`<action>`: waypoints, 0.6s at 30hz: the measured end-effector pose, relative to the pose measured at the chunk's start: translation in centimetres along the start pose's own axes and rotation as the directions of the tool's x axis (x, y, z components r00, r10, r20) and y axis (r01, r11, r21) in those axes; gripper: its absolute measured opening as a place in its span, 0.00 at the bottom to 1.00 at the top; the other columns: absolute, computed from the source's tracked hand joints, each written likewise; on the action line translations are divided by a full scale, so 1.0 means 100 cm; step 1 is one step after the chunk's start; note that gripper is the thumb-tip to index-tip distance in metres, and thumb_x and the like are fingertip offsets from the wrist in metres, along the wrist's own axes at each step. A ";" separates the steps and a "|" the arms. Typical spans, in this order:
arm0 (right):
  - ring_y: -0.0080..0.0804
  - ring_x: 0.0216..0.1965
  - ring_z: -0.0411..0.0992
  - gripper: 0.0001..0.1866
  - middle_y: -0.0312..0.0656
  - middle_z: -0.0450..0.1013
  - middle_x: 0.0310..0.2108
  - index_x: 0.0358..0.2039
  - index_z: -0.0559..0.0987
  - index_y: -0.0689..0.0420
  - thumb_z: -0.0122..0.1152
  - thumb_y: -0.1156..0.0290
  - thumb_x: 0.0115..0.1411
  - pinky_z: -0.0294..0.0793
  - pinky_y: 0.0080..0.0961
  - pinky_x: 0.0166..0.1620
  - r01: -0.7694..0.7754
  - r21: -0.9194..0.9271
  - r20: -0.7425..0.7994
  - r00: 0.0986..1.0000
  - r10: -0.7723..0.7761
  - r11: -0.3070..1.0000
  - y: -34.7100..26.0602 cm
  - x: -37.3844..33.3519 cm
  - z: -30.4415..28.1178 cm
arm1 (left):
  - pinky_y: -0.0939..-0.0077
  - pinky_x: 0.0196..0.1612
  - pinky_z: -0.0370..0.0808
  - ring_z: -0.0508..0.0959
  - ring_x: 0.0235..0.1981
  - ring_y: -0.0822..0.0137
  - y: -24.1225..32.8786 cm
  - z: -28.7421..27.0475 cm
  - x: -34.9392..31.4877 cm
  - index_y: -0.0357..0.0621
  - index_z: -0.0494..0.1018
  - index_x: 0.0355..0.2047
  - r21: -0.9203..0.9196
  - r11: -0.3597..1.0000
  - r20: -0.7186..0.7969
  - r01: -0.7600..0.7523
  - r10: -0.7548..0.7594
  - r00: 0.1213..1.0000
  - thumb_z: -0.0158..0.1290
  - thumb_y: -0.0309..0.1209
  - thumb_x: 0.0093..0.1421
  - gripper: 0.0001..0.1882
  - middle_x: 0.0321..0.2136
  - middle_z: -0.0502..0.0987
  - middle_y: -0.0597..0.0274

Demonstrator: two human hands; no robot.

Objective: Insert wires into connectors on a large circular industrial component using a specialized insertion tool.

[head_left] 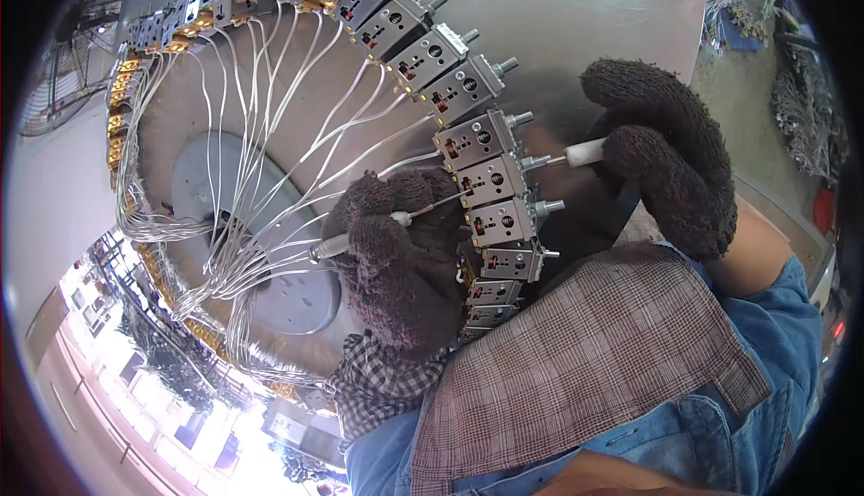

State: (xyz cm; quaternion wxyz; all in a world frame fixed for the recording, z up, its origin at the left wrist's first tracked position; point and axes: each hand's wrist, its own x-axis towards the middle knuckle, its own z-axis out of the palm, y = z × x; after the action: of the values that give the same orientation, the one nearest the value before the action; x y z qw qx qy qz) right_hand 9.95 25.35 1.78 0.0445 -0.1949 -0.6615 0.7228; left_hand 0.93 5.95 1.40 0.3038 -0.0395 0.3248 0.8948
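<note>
— What do we have under our hands?

— Our left hand (396, 257), in a dark knit glove, sits inside the ring of grey metal blocks (490, 181). Its fingers are curled and pressed around a thin tool with a pale handle (331, 246); the tip points toward two o'clock, at the block in the middle of the near arc. Our right hand (666, 149), gloved the same, is outside the ring at three o'clock, fingers pinching a white-handled tool (585, 151) whose tip meets a block's stub from the outer side.

— What crowds the work?

— The white wires (270, 127) fan from each block down toward seven o'clock, running just beside and under the left hand. The grey disc (202, 172) lies inside the ring on the shiny metal table (576, 10). At one o'clock, well apart, we see a heap of loose parts (733, 10). Our checked apron (585, 361) covers the ring's near edge at five o'clock.
</note>
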 end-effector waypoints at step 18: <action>0.29 0.27 0.70 0.18 0.48 0.71 0.34 0.48 0.67 0.64 0.50 0.72 0.57 0.72 0.24 0.29 0.243 -0.092 0.088 0.968 -0.236 0.966 0.009 0.010 -0.001 | 0.57 0.42 0.75 0.73 0.41 0.49 0.008 0.003 0.003 0.31 0.59 0.44 -0.123 0.988 -0.004 0.095 -0.096 0.995 0.41 0.46 0.60 0.26 0.40 0.69 0.41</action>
State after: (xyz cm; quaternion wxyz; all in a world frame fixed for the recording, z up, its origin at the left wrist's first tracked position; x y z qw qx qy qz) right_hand 9.25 25.64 0.69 0.0963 -0.0880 -0.7174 0.6844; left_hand 0.27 5.82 2.02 0.3417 -0.0779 0.2683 0.8973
